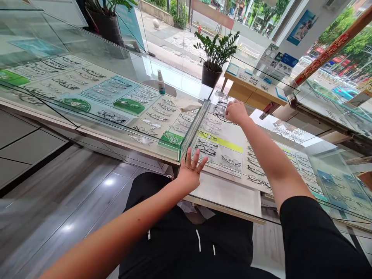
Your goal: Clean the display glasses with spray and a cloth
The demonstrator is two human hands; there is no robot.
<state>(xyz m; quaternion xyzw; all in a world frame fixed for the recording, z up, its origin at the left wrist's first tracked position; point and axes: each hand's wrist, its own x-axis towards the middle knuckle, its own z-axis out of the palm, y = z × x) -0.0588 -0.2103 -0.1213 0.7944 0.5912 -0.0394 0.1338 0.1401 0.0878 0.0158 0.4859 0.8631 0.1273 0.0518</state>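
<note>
My left hand is at the near end of the upright glass panels, its fingers spread and nothing held in it. The fingertips are close to the front edge of the display case; whether they touch the glass I cannot tell. My right hand reaches to the far side of the case, fingers curled in over the eyeglasses there. What those fingers hold, if anything, is hidden. Between the hands lie a yellow-green strip and dark-framed eyeglasses.
Rows of eyeglasses fill the glass case on the left. A small spray bottle stands on its top. Beyond are a potted plant and a wooden display table. A pulled-out shelf juts toward my lap.
</note>
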